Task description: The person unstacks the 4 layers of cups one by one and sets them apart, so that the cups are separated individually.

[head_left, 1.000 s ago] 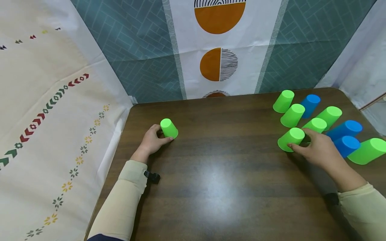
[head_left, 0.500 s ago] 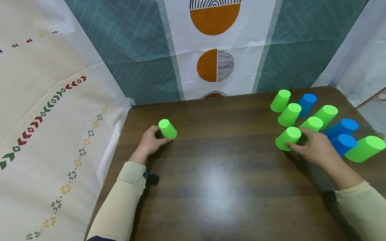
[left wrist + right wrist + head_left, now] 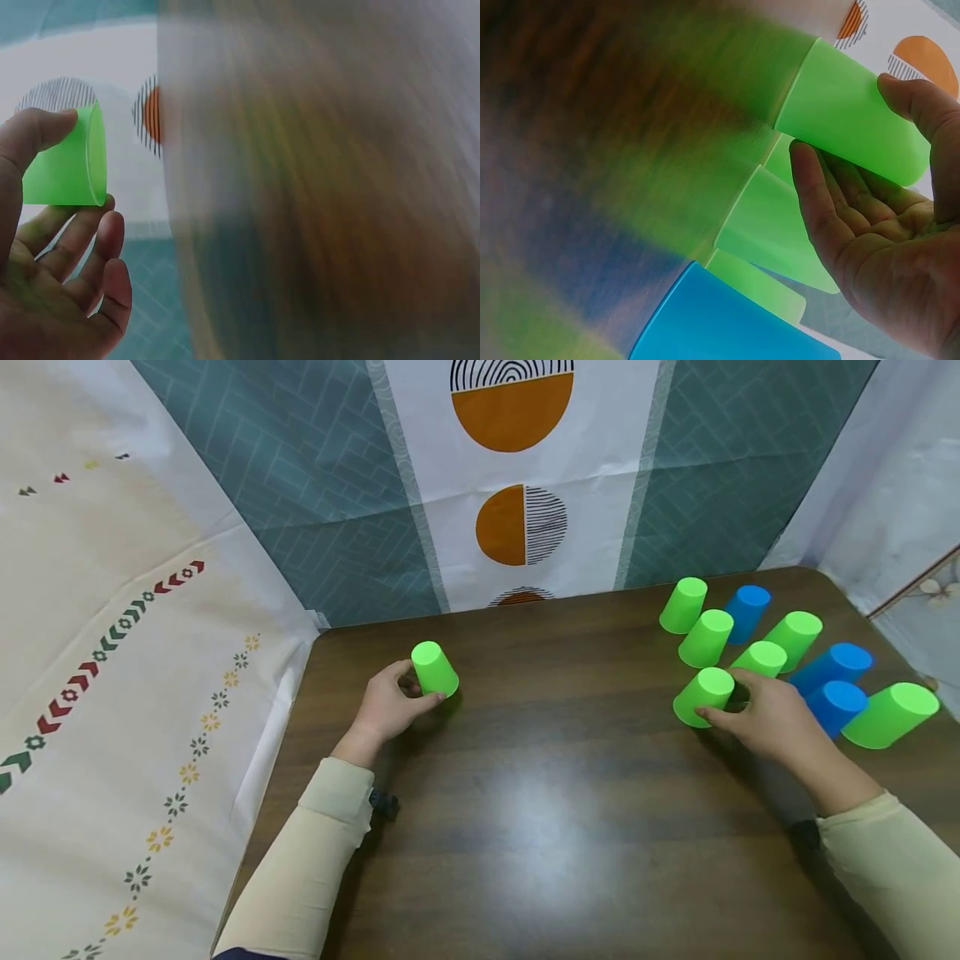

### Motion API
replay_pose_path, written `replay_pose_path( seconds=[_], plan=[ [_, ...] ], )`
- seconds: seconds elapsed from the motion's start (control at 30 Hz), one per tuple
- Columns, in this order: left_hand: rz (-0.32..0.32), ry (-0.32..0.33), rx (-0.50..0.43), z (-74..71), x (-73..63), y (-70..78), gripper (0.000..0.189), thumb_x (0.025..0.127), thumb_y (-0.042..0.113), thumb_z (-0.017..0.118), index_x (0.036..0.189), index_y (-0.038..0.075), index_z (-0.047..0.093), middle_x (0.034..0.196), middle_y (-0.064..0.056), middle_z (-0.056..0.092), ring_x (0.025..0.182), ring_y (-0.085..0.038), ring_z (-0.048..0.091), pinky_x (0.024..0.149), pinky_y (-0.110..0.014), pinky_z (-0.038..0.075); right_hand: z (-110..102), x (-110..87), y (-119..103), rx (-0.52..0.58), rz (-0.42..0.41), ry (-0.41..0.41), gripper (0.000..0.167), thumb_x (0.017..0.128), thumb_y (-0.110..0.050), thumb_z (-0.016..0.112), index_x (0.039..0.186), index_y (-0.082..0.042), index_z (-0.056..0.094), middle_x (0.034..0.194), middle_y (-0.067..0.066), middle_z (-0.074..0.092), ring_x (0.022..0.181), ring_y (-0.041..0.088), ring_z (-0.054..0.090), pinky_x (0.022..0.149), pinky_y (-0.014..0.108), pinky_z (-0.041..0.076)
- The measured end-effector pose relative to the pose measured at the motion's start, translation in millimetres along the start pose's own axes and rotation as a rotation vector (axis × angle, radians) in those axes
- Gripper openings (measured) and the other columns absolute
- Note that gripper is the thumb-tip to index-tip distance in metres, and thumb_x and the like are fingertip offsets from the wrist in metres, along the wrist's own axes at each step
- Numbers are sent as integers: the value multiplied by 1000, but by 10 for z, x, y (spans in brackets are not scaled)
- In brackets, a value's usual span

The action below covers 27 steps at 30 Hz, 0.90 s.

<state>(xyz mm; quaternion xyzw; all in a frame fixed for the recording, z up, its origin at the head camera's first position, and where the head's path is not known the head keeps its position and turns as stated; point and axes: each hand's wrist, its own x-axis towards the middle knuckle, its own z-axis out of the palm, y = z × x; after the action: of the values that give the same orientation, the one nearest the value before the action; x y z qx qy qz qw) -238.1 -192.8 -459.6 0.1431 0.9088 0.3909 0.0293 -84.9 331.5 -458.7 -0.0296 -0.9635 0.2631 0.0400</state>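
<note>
In the head view my left hand [image 3: 393,702] pinches an upside-down green plastic cup [image 3: 436,669] near its rim, at the table's far left. The left wrist view shows this cup [image 3: 71,161] with its open rim apart from the tabletop, thumb on one side and fingers on the other. Over on the right, my right hand [image 3: 768,714] grips another upside-down green cup [image 3: 703,697], the nearest of a cluster. In the right wrist view the thumb lies along one side of that cup [image 3: 847,112] and the fingers along the other; its rim meets the tabletop.
Beyond and beside the right hand stand several more upside-down cups, among them a green cup [image 3: 706,638], a blue cup [image 3: 747,612], a front blue cup [image 3: 834,707] and a rightmost green cup [image 3: 891,717]. The brown wooden table [image 3: 540,793] backs onto a patterned cloth [image 3: 337,527].
My left hand has raised its green cup off the table and shifted it slightly right. The right hand keeps its hold on its cup. The head view has turned a little right.
</note>
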Motion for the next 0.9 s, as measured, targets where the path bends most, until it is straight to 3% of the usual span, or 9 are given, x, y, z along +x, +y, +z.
replay_pose_path(
  seconds=[0.37, 0.7, 0.9],
  plan=[
    [123, -69, -21, 404, 127, 391, 52, 85, 30, 89, 129, 13, 68, 118, -2, 69, 100, -23, 71, 84, -42, 59, -4, 14, 10, 7, -7, 6, 69, 91, -47, 81, 135, 1, 60, 89, 13, 68, 81, 33, 61, 59, 38, 46],
    [184, -150, -31, 808, 252, 713, 58, 84, 31, 91, 134, 13, 67, 125, -1, 68, 107, -23, 70, 82, -38, 60, -11, 15, 26, 15, -24, 19, 65, 91, -45, 81, 135, -1, 62, 103, 19, 72, 87, 35, 63, 65, 42, 48],
    [187, -210, -42, 1021, 322, 954, 54, 82, 32, 92, 128, 13, 69, 121, -2, 68, 104, -24, 71, 77, -35, 60, -21, 26, 21, 17, -7, 8, 66, 91, -45, 82, 136, -1, 62, 106, 20, 71, 89, 36, 62, 67, 45, 49]
  ],
)
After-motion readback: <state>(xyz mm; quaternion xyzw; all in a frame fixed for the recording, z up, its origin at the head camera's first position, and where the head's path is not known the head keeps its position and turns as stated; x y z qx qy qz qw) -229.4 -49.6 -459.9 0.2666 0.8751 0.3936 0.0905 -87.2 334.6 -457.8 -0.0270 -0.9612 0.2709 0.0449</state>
